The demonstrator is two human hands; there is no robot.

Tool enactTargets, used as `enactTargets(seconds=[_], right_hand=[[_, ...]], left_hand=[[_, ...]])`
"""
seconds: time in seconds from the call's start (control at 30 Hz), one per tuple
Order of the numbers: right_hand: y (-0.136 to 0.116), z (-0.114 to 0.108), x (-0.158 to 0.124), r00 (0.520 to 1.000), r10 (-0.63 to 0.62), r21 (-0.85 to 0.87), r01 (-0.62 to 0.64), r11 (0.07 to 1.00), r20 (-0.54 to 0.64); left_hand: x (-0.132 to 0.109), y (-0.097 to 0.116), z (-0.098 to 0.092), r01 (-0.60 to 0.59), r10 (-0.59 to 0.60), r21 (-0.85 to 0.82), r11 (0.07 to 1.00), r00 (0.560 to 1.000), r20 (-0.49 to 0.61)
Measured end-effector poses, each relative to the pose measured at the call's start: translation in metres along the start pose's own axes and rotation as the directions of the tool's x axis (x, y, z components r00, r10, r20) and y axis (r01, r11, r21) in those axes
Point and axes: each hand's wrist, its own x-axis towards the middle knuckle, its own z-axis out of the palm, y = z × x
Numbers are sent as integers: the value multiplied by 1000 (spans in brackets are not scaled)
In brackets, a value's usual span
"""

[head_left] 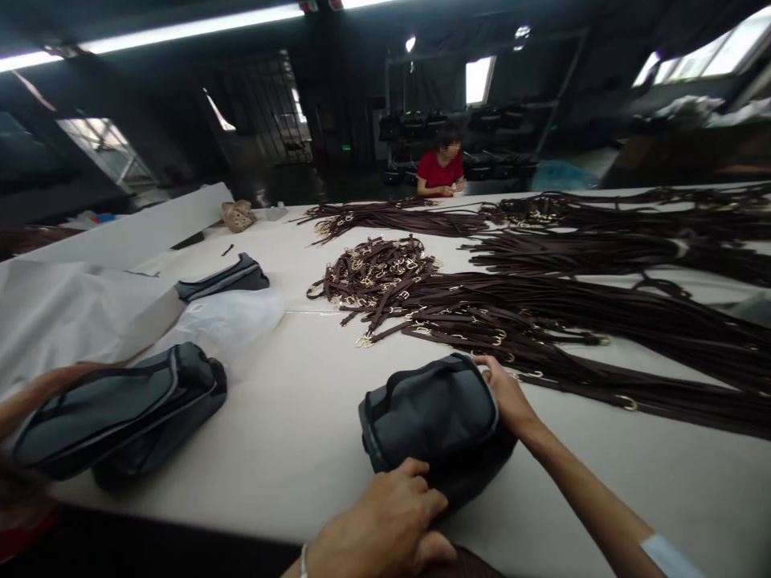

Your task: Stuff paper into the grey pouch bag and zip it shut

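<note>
Near the front edge of the long white table [313, 417], a dark grey bag [430, 417] is held between the person's two hands. It lies on its side on the tabletop, its zip edge and carry strap turned up, and it is closed, so whatever is inside cannot be seen. The left hand [385, 526] is pressed flat on the near lower side of the bag, fingers spread and slightly curled over the fabric. The right hand [509, 397] is laid against the far right corner of the bag, with the fingertips touching its top edge; nothing else is held in either hand. Just beyond the right hand, long dark brown straps [572, 337] with gold-coloured buckles are spread across the table in loose bundles, and a smaller heap of short straps [377, 273] is piled further back. At the left edge, a second grey bag [120, 409] of the same kind is held by another person's arm [36, 397]; it too is closed. A third, flatter bag [222, 279] is seen behind it, beside a crumpled clear plastic sheet [226, 317]. At the far side of the table, a person in a red shirt [441, 172] is seated.
</note>
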Motion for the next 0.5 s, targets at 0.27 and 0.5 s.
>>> enactTargets(seconds=[0.27, 0.5], right_hand=[[52, 26, -63, 985, 82, 79, -71, 994, -149], [38, 19, -86, 970, 113, 601, -222, 768, 214]], left_hand=[[82, -7, -70, -154, 156, 49, 987, 987, -37], [127, -48, -10, 107, -104, 86, 991, 994, -32]])
